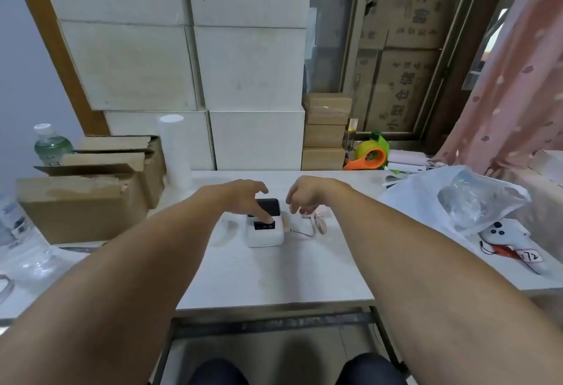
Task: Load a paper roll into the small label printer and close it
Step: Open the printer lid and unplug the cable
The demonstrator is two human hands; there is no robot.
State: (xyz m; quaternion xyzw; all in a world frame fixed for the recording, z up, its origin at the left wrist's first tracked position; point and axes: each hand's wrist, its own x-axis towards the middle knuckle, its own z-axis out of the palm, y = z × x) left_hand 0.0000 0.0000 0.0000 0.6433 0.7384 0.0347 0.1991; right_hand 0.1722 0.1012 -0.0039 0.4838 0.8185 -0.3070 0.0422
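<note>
Head view showed two bare forearms reaching from the bottom corners to frame centre over a white table [274, 278]. At centre sat the printer [264, 234], its dark lid [268, 206] raised. A left hand [243, 194] spread over it, one fingertip [269, 219] touching its top. Just right, the right hand [304, 196] hung loosely curled, empty, above a pink cable [318, 223]. Farther back stood white boxes [189, 59].
</note>
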